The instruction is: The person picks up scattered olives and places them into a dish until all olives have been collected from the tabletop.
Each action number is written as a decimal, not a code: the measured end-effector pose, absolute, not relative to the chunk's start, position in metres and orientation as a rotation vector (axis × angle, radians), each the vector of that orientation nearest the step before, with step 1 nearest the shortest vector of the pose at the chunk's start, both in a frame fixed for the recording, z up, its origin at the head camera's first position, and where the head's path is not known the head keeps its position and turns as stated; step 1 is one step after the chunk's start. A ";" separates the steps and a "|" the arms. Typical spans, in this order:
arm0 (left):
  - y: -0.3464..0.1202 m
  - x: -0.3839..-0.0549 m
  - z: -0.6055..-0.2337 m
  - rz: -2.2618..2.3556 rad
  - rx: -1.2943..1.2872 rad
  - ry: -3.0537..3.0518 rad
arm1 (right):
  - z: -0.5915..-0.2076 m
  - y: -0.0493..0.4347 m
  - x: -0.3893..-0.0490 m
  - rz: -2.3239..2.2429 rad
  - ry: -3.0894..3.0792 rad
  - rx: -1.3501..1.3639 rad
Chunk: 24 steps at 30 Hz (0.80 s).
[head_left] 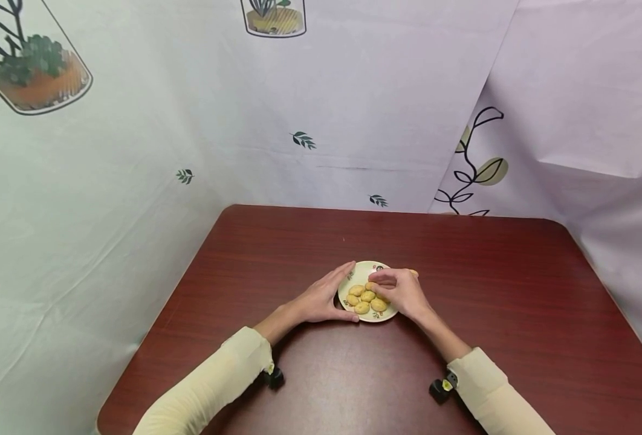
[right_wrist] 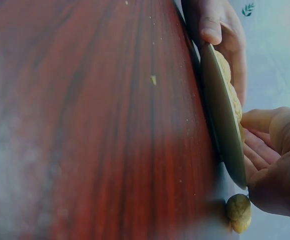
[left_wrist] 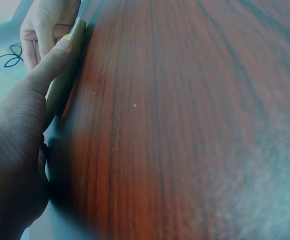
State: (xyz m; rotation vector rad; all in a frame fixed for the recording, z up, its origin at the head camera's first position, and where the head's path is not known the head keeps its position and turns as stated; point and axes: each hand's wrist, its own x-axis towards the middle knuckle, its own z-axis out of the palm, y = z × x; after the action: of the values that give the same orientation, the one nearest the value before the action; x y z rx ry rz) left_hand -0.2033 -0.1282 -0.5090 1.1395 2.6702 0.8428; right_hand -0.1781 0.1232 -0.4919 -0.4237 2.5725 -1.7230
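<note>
A round white plate [head_left: 361, 273] with a printed rim lies on the table and holds several small yellow-brown cookies [head_left: 361, 308]. My left hand [head_left: 323, 297] grips the plate's left side, its thumb on the near rim and its fingers along the far left rim. Over the plate, my right hand [head_left: 402, 291] pinches a cookie [head_left: 370, 286] between thumb and fingertips, among the others. One more cookie [right_wrist: 238, 213] lies off the plate, just beyond the right hand, which partly hides it in the head view.
The dark red-brown table [head_left: 495, 302] has rounded far corners. White printed cloth [head_left: 353, 121] hangs behind it and along its sides. A small pale crumb [right_wrist: 153, 80] lies on the table. Each wrist wears a small black camera [head_left: 439, 391].
</note>
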 end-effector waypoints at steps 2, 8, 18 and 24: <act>-0.128 -0.203 -0.509 0.843 1.140 2.669 | -0.492 0.124 -0.178 -1.723 2.570 -0.430; -0.128 -0.203 -0.508 0.831 1.135 2.667 | -0.494 0.125 -0.179 -1.741 2.559 -0.440; -0.127 -0.203 -0.508 0.837 1.144 2.670 | -0.495 0.125 -0.179 -1.767 2.608 -0.433; -0.127 -0.203 -0.509 0.832 1.163 2.678 | -0.495 0.128 -0.179 -1.798 2.584 -0.403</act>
State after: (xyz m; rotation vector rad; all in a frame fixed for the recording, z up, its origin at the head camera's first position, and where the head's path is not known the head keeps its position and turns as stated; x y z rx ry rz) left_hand -0.2032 -0.1271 -0.5085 1.1629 2.6784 0.8317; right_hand -0.1790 0.1276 -0.4954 -0.4025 2.5836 -1.7985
